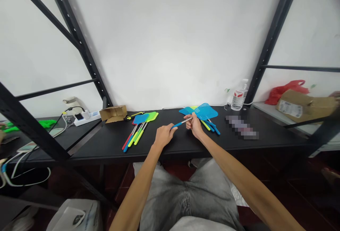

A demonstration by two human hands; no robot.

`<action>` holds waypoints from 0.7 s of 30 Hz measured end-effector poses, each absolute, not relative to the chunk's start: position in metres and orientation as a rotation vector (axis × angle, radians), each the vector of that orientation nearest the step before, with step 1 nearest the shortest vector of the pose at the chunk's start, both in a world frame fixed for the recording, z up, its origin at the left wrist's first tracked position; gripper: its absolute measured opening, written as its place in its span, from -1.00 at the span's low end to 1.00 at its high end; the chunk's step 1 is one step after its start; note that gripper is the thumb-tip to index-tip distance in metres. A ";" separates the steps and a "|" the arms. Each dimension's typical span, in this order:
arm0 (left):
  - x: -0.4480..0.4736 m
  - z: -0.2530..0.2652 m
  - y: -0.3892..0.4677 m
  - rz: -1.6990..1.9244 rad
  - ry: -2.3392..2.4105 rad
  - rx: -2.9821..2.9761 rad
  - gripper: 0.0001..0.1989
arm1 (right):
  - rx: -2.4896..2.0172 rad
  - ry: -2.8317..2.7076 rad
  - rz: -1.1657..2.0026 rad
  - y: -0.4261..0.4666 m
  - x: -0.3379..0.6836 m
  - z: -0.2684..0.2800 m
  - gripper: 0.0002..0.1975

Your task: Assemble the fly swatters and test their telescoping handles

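Observation:
A blue fly swatter [206, 111] with a metal shaft is held over the black table, its perforated head to the right. My left hand [164, 134] is closed round its blue handle. Near the head, my right hand [194, 125] grips the shaft. Beneath and behind that head lie more swatters, with blue handles [215, 128] and a yellow-green handle [205, 125]; the held head partly hides them. To the left of my hands a fanned group of swatters [140, 119] rests on the table, in blue, yellow-green and red.
An open cardboard box [113, 114] stands at the back left, beside a yellow-and-black tool [135, 115]. At the back right is a water bottle [239, 96], with a blurred item [241, 127] before it. A power strip [87, 117] lies left. Black shelf posts [273, 29] flank the table.

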State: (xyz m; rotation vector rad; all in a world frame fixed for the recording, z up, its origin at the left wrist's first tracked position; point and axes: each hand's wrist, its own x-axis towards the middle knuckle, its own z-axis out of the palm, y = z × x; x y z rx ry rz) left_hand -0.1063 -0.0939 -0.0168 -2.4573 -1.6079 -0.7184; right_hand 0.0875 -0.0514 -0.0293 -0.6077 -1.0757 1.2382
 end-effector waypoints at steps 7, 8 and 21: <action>-0.105 -0.016 -0.093 -0.613 -1.683 -2.427 -0.48 | -0.687 -1.273 1.224 -0.053 0.082 -0.029 -0.50; -0.105 -0.016 -0.093 -0.592 -1.693 -2.419 -0.46 | -0.717 -1.353 1.201 -0.054 0.081 -0.029 -0.52; -0.102 -0.011 -0.101 -0.561 -1.624 -2.520 -0.42 | -0.928 -1.298 1.099 -0.044 0.088 -0.034 -0.58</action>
